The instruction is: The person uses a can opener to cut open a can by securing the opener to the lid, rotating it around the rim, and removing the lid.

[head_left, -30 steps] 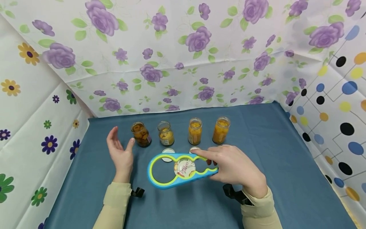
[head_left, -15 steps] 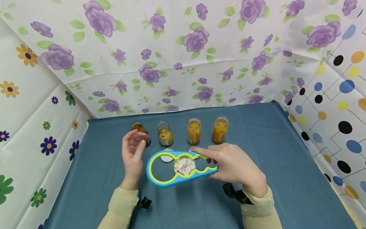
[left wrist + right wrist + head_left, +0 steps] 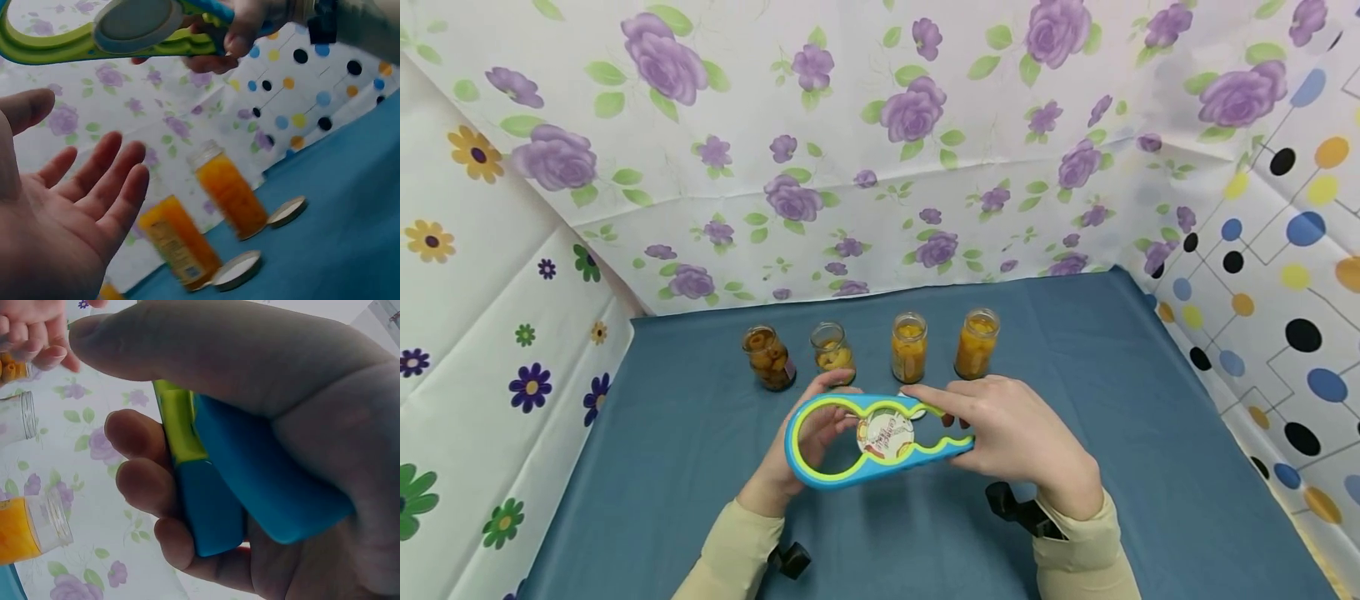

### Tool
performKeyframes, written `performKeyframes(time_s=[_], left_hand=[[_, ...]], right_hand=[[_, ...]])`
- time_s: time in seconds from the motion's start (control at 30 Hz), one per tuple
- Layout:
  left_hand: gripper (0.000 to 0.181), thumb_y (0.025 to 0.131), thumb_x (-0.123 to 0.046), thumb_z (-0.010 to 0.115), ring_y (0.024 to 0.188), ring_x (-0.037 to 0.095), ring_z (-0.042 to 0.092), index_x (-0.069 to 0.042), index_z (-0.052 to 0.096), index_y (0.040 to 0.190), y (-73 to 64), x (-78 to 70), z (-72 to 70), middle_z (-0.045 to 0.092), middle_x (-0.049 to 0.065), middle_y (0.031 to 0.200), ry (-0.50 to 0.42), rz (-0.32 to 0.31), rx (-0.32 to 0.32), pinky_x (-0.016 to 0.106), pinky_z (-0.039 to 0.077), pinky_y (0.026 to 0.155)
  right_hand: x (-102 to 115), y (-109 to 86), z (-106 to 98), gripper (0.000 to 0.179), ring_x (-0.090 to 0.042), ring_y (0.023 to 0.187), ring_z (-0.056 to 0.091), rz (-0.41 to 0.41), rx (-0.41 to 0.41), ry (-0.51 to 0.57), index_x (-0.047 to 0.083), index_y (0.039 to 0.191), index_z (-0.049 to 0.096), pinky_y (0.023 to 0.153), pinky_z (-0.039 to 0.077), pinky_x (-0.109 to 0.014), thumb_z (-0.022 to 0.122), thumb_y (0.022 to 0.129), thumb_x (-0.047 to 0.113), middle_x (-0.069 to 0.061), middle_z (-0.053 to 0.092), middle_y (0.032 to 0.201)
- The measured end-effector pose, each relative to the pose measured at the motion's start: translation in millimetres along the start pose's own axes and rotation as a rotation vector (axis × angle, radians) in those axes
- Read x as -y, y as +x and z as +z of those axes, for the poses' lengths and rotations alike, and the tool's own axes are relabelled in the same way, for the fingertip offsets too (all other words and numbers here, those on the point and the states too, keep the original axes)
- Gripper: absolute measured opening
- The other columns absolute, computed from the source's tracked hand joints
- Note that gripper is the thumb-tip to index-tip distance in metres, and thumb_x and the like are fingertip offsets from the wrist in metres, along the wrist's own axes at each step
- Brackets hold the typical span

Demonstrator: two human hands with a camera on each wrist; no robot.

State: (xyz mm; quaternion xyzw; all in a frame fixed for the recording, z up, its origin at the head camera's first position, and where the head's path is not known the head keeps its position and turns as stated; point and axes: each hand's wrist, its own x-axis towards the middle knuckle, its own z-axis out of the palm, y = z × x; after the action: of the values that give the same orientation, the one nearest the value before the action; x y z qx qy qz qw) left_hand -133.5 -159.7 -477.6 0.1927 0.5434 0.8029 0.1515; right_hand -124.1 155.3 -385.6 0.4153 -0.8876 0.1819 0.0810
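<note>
My right hand (image 3: 1011, 429) grips the handles of a blue and green jar opener (image 3: 848, 477), held up over the table. A round printed jar lid (image 3: 885, 435) sits clamped in the opener's middle ring. Seen from below in the left wrist view, the lid (image 3: 137, 25) shows its pale underside. My left hand (image 3: 778, 467) is behind and below the opener's large end ring, partly seen through it. Its palm is turned up and its fingers (image 3: 94, 175) are spread loosely, with nothing held. Curled fingers (image 3: 147, 487) wrap the blue handles in the right wrist view.
Along the back stand uncovered glass jars: a dark brown one (image 3: 769, 362), a pale yellow one (image 3: 832, 346) and two orange ones, the middle (image 3: 909, 350) and the right (image 3: 977, 346). Lids (image 3: 237, 272) lie on the blue cloth before the jars. Patterned cloth walls surround the table.
My left hand has moved right, from beside the brown jar to under the opener's large ring. My right hand keeps the jar opener and lid almost still.
</note>
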Motion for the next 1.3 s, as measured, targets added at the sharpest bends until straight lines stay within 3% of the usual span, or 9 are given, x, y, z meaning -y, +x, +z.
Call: performKeyframes(time_s=[0.07,0.17,0.33,0.43,0.73,0.93,1.3], left_hand=[[0.053,0.112,-0.023,0.052,0.119,0.019,0.065,-0.003,0.036,0.158,1.0,0.9,4.2,0.066,0.006,0.131,-0.052,-0.085,0.028,0.033,0.052,0.104],[0.050,0.113,-0.028,0.053,0.118,0.019,0.065,-0.003,0.042,0.156,0.9,1.0,8.1,0.069,0.007,0.133,-0.088,-0.149,0.080,0.031,0.053,0.101],[0.035,0.116,-0.027,0.045,0.116,0.018,0.068,-0.007,0.058,0.141,-1.7,6.2,9.7,0.072,0.008,0.130,-0.244,-0.135,0.190,0.031,0.055,0.098],[0.035,0.117,-0.028,0.042,0.118,0.016,0.067,-0.009,0.062,0.139,-1.8,11.2,11.4,0.072,0.006,0.131,-0.344,-0.132,0.231,0.030,0.055,0.100],[0.053,0.106,-0.051,0.064,0.123,0.012,0.062,-0.012,0.060,0.143,-5.0,19.7,21.8,0.067,0.002,0.135,-0.391,-0.228,0.212,0.027,0.050,0.105],[0.051,0.105,-0.052,0.066,0.119,0.010,0.063,-0.014,0.061,0.140,-6.0,21.9,26.4,0.069,-0.001,0.132,-0.438,-0.224,0.239,0.026,0.049,0.103],[0.061,0.110,-0.051,0.058,0.130,0.020,0.062,-0.009,0.051,0.153,-5.6,25.0,33.3,0.065,0.011,0.144,-0.493,-0.214,0.313,0.038,0.047,0.112]], right_hand=[[-0.3,-0.4,0.3,0.096,-0.003,0.070,0.052,-0.001,-0.007,-0.005,0.030,0.154,0.059,0.061,0.046,-0.026,0.103,0.069,0.022,0.016,0.061,0.085],[-0.8,-0.8,0.6,0.095,-0.002,0.069,0.051,0.000,-0.012,-0.008,0.030,0.154,0.060,0.060,0.045,-0.026,0.103,0.069,0.022,0.017,0.060,0.085],[-0.9,-1.0,0.4,0.096,-0.002,0.069,0.049,0.002,-0.016,-0.010,0.031,0.154,0.060,0.060,0.044,-0.025,0.103,0.069,0.022,0.017,0.060,0.085],[-1.2,-0.9,1.0,0.095,-0.002,0.069,0.049,0.000,-0.018,-0.011,0.031,0.154,0.059,0.061,0.044,-0.026,0.103,0.069,0.023,0.017,0.060,0.085],[-0.5,-0.7,1.4,0.090,-0.002,0.068,0.048,0.006,-0.008,-0.013,0.032,0.152,0.061,0.061,0.045,-0.026,0.102,0.072,0.024,0.018,0.060,0.085],[0.5,0.6,3.0,0.089,-0.003,0.068,0.048,0.008,0.007,-0.009,0.032,0.152,0.062,0.060,0.045,-0.026,0.102,0.072,0.025,0.017,0.062,0.087],[1.4,2.2,5.0,0.089,-0.003,0.069,0.049,0.019,0.044,-0.004,0.030,0.152,0.062,0.060,0.045,-0.027,0.102,0.073,0.025,0.015,0.064,0.087]])
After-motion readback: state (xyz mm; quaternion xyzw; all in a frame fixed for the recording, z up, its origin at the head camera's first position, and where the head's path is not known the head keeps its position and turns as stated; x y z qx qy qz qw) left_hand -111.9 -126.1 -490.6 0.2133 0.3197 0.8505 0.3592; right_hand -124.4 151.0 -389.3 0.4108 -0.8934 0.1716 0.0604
